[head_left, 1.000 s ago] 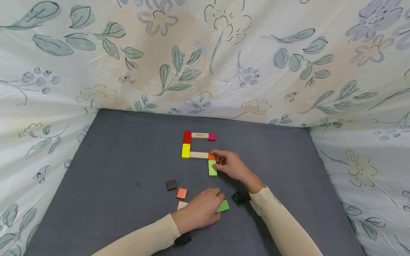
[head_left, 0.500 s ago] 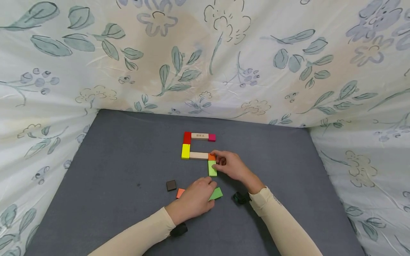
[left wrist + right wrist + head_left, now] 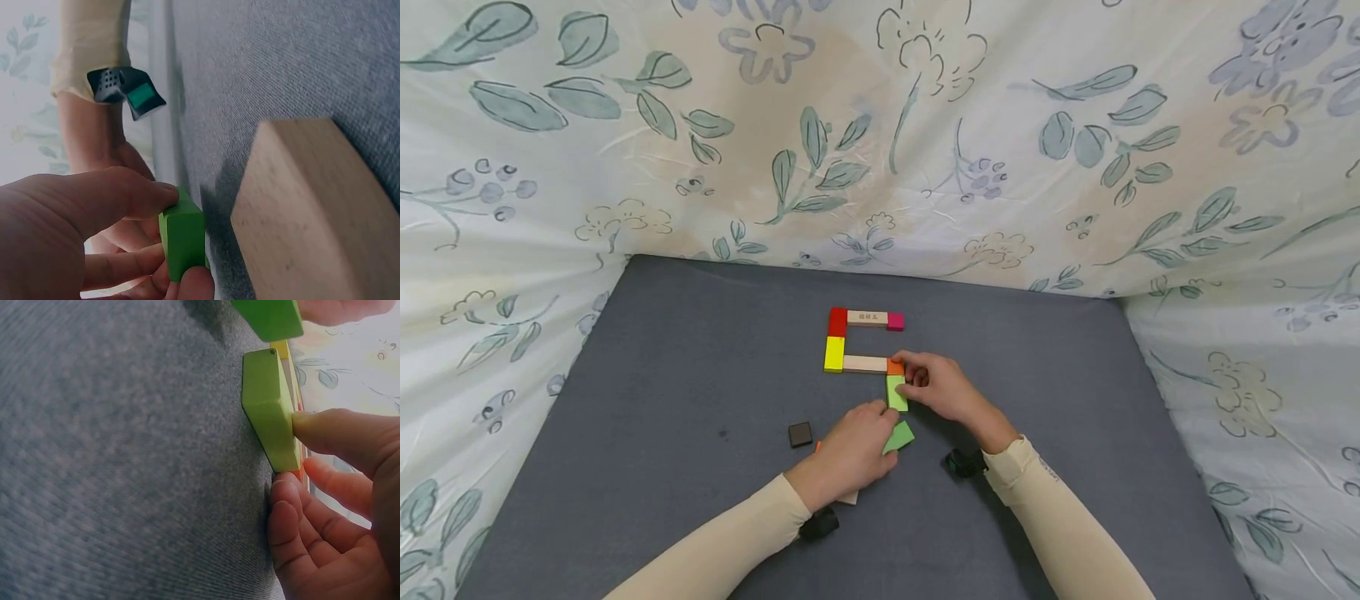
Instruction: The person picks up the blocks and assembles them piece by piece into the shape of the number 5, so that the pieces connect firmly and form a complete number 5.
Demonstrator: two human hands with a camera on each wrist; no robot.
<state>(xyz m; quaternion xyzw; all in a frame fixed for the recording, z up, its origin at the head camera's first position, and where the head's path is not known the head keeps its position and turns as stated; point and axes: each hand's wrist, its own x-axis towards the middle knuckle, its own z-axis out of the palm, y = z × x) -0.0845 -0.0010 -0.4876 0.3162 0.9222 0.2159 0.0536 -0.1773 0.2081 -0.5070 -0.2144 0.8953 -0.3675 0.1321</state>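
My left hand (image 3: 850, 446) pinches a green block (image 3: 184, 240) between thumb and fingers, tilted, just short of the near end of a light green block (image 3: 272, 406). On the table, my right hand (image 3: 947, 387) lays its thumb on that light green block, with its index finger over a small orange block (image 3: 895, 367). The other fingers of the right hand are loosely bent against the blocks' side. These two blocks continue a row with a plain wooden block (image 3: 865, 364), a yellow block (image 3: 834, 354), a red block (image 3: 838, 322), a printed wooden block (image 3: 867, 318) and a magenta block (image 3: 896, 322).
A dark brown block (image 3: 801, 434) lies left of my left hand. A coral block (image 3: 817, 447) and a wooden block (image 3: 312, 206) are partly hidden under that hand. Floral fabric (image 3: 880, 167) walls in the grey table (image 3: 700, 350) at the back and sides.
My left hand has carried the green block away from me and slightly left, close to the light green block, now covering most of the coral block. The right hand stays in place.
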